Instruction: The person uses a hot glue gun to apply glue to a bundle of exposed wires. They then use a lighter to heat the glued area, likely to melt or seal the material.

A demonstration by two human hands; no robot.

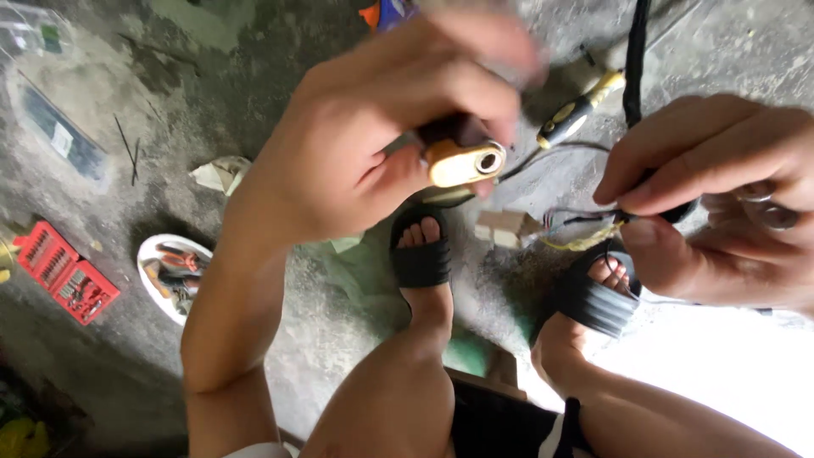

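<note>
The left hand [373, 127] has its fingers wrapped tight around a small yellow tool [462, 161] with a round hole at its end. The right hand [721, 187] pinches a black cable [634, 68] with thin wires [577, 219] poking out. Below, a screwdriver [577, 114] and a white bowl of tools [174, 276] lie on the concrete floor [322, 339].

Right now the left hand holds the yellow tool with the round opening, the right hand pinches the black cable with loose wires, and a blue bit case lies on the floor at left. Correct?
One detail is off: the bit case on the floor at left is red, not blue, as the head view shows. The left hand does hold the yellow tool with the round opening, and the right hand pinches the black cable with loose wires.
</note>
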